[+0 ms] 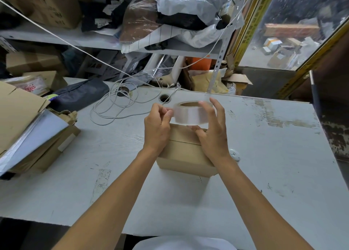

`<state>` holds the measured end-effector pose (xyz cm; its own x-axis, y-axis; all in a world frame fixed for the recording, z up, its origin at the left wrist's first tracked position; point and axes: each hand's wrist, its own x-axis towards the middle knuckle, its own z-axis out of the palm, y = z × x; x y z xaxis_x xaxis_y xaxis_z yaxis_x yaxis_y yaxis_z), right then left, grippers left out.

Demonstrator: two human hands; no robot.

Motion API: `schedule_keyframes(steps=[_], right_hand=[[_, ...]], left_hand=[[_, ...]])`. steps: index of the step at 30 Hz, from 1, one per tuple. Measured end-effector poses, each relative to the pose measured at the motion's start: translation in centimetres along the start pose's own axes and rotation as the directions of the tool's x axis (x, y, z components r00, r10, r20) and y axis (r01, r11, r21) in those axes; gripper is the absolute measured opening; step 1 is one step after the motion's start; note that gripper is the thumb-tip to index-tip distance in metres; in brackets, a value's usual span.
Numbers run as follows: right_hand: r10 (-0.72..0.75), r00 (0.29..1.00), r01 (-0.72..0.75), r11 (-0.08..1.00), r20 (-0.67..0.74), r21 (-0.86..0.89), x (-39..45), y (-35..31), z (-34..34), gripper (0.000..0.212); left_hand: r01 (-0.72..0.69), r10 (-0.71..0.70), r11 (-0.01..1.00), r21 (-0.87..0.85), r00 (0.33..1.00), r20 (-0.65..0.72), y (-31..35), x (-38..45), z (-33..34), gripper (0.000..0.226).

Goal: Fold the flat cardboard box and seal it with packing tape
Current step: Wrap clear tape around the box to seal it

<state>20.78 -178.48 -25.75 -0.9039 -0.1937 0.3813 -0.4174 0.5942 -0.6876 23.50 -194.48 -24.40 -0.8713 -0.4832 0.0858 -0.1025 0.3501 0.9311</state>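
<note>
2 bare hands hold a roll of clear packing tape above a small folded cardboard box.

The packing tape [192,113] sits at the picture's centre, raised over the cardboard box [186,152], which rests on the pale, scuffed surface [273,164] with its top flaps closed. The right hand [212,134] grasps the roll from 3 o'clock, fingers over its top and thumb beneath. The left hand [157,128], at 9 o'clock, pinches at the roll's side. A white cable [113,108] lies coiled at 10 o'clock.
</note>
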Motion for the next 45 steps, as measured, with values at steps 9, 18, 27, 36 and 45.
schedule_keyframes(steps=[9, 18, 27, 36, 45], right_hand=[[-0.045, 0.998, 0.037, 0.985, 0.044, 0.167, -0.3, -0.4, -0.5, 0.092], [-0.073, 0.995, 0.055, 0.966, 0.064, 0.252, -0.6, -0.6, -0.9, 0.088], [-0.037, 0.999, 0.033, 0.963, 0.011, 0.267, -0.8, -0.7, -1.0, 0.07], [-0.19, 0.979, 0.201, 0.965, -0.08, 0.169, -1.0, -0.6, -0.7, 0.067], [-0.268, 0.962, 0.273, 0.953, -0.051, 0.134, -1.0, -0.5, -0.5, 0.065]], left_hand=[[-0.011, 0.013, 0.999, -0.053, 0.999, 0.034, 1.2, -0.2, -1.1, 0.026], [0.08, -0.071, 0.993, -0.09, 0.993, 0.092, 0.5, -1.1, -2.5, 0.021], [0.136, -0.137, 0.99, 0.024, 0.988, 0.069, 0.6, -1.5, -3.3, 0.028], [0.384, -0.36, 0.922, -0.044, 0.895, 0.261, -0.6, -1.5, -5.1, 0.026], [0.507, -0.409, 0.839, -0.197, 0.827, 0.385, -0.8, -0.7, -7.5, 0.025]])
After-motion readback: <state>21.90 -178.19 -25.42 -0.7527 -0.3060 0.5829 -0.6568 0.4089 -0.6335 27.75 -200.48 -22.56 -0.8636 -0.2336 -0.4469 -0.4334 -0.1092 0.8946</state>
